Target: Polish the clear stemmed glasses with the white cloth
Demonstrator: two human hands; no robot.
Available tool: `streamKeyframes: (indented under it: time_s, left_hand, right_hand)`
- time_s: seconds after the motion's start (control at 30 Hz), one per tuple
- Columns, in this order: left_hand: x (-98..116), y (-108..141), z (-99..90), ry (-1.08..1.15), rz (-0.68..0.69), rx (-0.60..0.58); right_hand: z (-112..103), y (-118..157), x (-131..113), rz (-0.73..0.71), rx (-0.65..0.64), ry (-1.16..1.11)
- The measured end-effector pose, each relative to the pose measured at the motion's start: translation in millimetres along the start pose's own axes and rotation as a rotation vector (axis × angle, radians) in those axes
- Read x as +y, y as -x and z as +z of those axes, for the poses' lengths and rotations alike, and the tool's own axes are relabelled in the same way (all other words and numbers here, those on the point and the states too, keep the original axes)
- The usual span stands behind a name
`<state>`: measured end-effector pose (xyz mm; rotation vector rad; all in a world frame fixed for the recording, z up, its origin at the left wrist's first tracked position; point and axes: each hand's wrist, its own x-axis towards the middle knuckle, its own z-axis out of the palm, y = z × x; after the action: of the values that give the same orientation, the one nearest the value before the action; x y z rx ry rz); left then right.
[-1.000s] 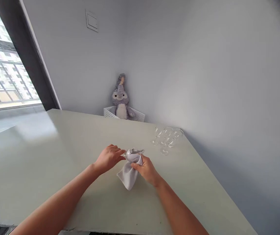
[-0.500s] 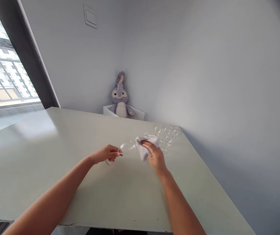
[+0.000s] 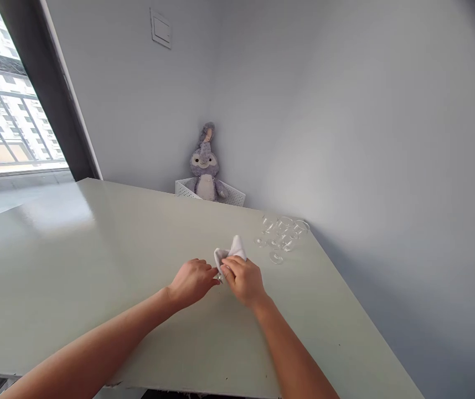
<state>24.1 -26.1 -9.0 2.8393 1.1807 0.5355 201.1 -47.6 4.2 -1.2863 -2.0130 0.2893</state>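
Over the middle of the table, my left hand point(image 3: 194, 281) is closed on a clear stemmed glass point(image 3: 220, 278), of which only a small part shows between my hands. My right hand point(image 3: 243, 279) grips a white cloth point(image 3: 236, 248) and presses it against the glass, covering most of the bowl. The two hands nearly meet. Several clear stemmed glasses point(image 3: 284, 228) stand grouped to the right, beyond my right hand, near the table's far right corner.
The pale table point(image 3: 146, 238) has a wall along its right side. Behind its far edge, a purple plush rabbit point(image 3: 205, 166) sits in a white perforated basket point(image 3: 234, 195). A window point(image 3: 13, 105) is at the far left.
My hands have come together. The left hand has moved right with the glass, and the cloth in my right hand has moved left from beside the glass onto it.
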Motion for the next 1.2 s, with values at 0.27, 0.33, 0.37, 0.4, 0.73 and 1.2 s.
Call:
streamKeyframes:
  time_s: [0.27, 0.33, 0.37, 0.4, 0.73, 1.2]
  left_hand:
    - [9, 1, 17.5, 0.126, -0.100, 0.165]
    - [9, 0, 20.7, 0.199, -0.178, 0.197]
    - [9, -1, 21.5, 0.236, -0.215, 0.205]
    - [10, -1, 21.7, 0.274, -0.252, 0.212]
    - [28, 0, 13.3, 0.656, -0.309, 0.432]
    - [0, -6, -3.6, 1.641, -0.386, 0.051]
  right_hand:
    - [1, -3, 17, 0.785, 0.251, -1.212]
    - [10, -3, 9, 0.748, 0.267, -1.392]
    - [13, -3, 4, 0.691, 0.253, -1.449]
    - [16, -3, -3, 0.630, 0.245, -1.476]
    - [37, 10, -43, 0.338, 0.154, -1.148]
    - [21, 3, -10, 0.697, 0.025, -1.404]
